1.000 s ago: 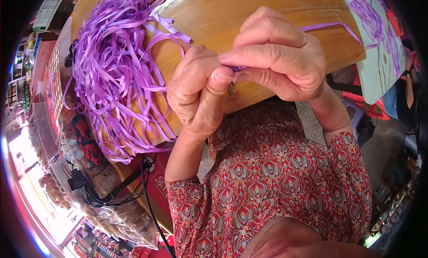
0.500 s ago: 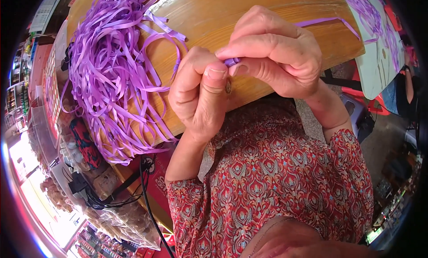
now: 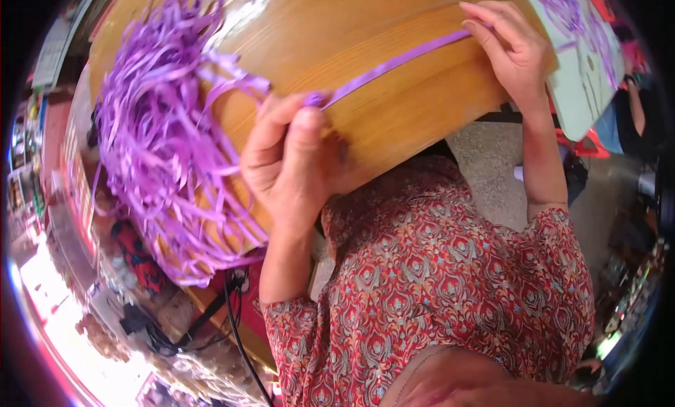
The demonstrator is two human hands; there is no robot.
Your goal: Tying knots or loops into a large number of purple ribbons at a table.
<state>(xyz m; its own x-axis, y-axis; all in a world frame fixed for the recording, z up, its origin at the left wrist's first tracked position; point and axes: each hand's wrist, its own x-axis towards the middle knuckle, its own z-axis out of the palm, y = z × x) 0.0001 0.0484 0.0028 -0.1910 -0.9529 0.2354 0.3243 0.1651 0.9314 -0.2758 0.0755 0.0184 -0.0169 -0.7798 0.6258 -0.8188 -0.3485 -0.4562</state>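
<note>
A purple ribbon (image 3: 394, 64) stretches slantwise over the wooden table between my two hands. My left hand (image 3: 292, 150) is closed, its thumb and forefinger pinching the ribbon at a small purple knot or bundle (image 3: 314, 100). Farther out and to the right, my right hand (image 3: 512, 52) grips the ribbon between thumb and fingertips. Left of my left hand lies a big tangled heap of purple ribbons (image 3: 158, 133), some of them hanging over the table's near edge.
The wooden table (image 3: 422, 98) has a curved rim. At the right stands a pale green table (image 3: 580, 91) with more purple ribbons (image 3: 566, 13) and a person's arm (image 3: 636, 115) beside it. A black cable (image 3: 239, 337) hangs down at the lower left, near plastic bags (image 3: 204, 365).
My right hand has moved away to the right from my left hand, drawing the ribbon out between them. My left hand has shifted slightly left and keeps its pinch.
</note>
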